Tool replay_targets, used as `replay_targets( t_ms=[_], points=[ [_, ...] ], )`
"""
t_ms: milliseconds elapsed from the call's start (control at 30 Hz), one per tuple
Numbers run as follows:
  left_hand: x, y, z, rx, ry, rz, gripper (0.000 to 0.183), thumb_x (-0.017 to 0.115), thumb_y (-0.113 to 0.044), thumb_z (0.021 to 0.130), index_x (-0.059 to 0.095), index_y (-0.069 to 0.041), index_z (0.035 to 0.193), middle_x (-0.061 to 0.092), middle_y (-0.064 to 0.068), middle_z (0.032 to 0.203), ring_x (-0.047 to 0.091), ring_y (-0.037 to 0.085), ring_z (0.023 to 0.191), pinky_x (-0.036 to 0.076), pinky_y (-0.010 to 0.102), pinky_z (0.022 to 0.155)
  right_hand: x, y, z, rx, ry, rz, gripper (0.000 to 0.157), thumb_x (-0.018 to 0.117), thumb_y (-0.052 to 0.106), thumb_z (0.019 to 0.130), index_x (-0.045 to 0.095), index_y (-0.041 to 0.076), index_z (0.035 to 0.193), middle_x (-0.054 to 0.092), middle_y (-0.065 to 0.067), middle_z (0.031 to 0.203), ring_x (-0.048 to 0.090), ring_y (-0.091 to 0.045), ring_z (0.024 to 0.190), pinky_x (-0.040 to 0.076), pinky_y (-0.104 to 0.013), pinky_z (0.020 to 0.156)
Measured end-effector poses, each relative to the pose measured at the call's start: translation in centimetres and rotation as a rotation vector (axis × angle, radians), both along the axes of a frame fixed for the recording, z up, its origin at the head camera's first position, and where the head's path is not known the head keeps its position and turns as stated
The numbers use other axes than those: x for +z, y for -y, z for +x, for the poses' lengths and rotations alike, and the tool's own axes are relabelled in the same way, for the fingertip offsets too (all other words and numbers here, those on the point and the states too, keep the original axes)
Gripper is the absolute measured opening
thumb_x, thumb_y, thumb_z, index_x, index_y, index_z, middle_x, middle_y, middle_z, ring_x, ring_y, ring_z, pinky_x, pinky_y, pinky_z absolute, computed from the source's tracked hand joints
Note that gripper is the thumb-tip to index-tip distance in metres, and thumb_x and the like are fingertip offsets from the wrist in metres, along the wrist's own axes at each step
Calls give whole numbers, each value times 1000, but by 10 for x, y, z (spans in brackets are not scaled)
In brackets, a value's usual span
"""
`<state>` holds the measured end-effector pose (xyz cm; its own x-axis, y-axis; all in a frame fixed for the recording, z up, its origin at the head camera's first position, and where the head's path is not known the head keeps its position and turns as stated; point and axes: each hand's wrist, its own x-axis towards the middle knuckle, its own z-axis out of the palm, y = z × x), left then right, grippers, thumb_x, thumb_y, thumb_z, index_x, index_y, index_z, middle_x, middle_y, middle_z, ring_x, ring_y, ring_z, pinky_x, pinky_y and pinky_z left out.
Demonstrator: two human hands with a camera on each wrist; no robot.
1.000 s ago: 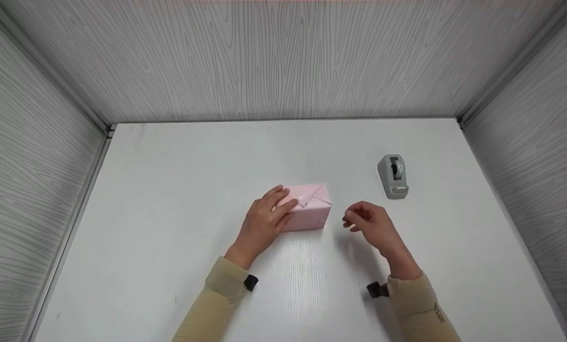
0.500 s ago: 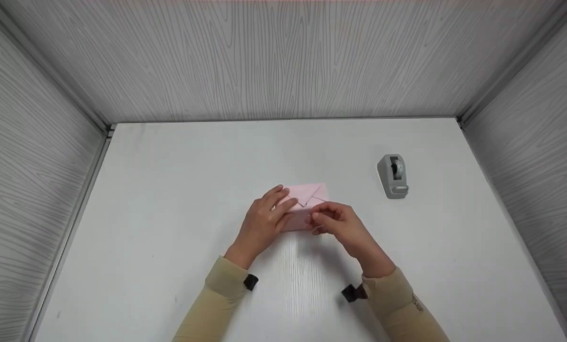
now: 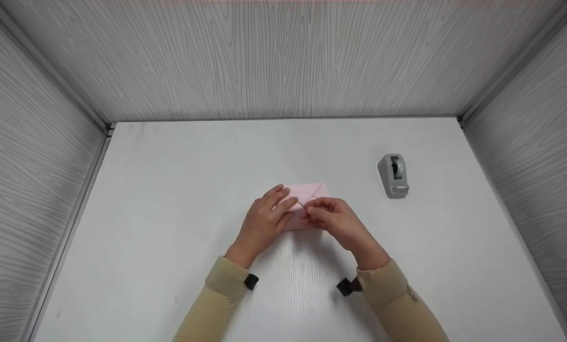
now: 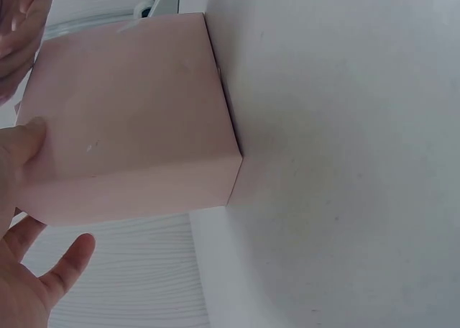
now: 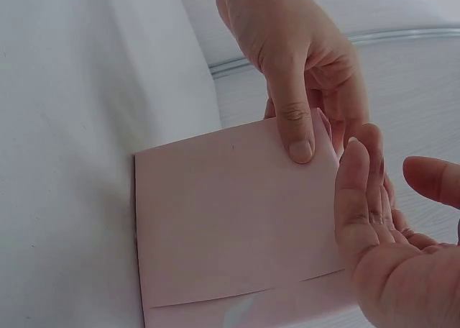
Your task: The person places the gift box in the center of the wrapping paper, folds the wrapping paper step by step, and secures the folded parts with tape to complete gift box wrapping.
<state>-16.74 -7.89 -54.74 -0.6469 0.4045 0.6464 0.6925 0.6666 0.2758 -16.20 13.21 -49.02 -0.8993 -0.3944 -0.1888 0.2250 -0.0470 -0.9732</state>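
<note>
In the head view a pink paper-wrapped box (image 3: 307,191) sits near the middle of the white table, a pointed paper flap folded over its top. My left hand (image 3: 262,221) grips its left end, fingers over the top. The left thumb (image 5: 293,119) presses the near face in the right wrist view. At the flap's tip is my right hand (image 3: 338,221). Its fingers (image 5: 352,198) lie fairly straight against the box's upper edge, while the thumb (image 5: 433,178) stands apart from them. No separate item shows between them; a clear strip of tape could be hidden.
A grey tape dispenser (image 3: 393,175) with a roll in it stands at the back right of the white table (image 3: 178,166). Grey wood-grain panels (image 3: 283,61) enclose the back and both sides.
My right hand has moved left from beside the box to the flap's tip on its upper near edge. The left hand and the box have stayed in place.
</note>
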Motion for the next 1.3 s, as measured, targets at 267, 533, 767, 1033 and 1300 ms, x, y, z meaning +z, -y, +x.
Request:
replay_targets(
  t_ms=[267, 533, 767, 1033, 1300],
  points=[
    [2, 0, 1, 0, 24, -3, 34, 71, -18, 91, 64, -13, 124, 60, 8, 128, 47, 26, 131, 51, 45, 87, 3, 1, -2, 8, 22, 2, 23, 56, 5, 97, 59, -13, 112, 69, -20, 101, 69, -25, 89, 56, -37, 83],
    [3, 1, 0, 5, 44, -35, 39, 71, -18, 91, 63, -17, 129, 58, 7, 129, 45, 25, 132, 50, 46, 89, 7, 2, -2, 27, 60, 2, 24, 56, 4, 97, 58, -15, 112, 70, -18, 98, 69, -22, 86, 56, -36, 82],
    [4, 0, 1, 7, 27, -72, 35, 68, -20, 93, 66, -23, 128, 58, 8, 129, 44, 26, 132, 51, 45, 86, 5, 2, -3, 32, 66, -7, 25, 58, 6, 97, 59, -15, 111, 70, -18, 99, 69, -22, 87, 56, -36, 83],
    [6, -2, 1, 21, 40, -91, 33, 67, -20, 94, 68, -25, 126, 58, 8, 128, 44, 26, 131, 50, 47, 85, 4, 3, 4, -24, 108, -4, 28, 60, 8, 97, 62, -14, 113, 70, -23, 101, 71, -25, 88, 56, -38, 83],
    [7, -2, 2, 31, 38, -90, 33, 68, -23, 93, 68, -26, 126, 58, 8, 128, 44, 27, 131, 49, 48, 85, -1, 4, 12, -85, 193, -96, 26, 55, 5, 98, 60, -14, 116, 72, -18, 93, 72, -23, 84, 57, -38, 79]
  ],
)
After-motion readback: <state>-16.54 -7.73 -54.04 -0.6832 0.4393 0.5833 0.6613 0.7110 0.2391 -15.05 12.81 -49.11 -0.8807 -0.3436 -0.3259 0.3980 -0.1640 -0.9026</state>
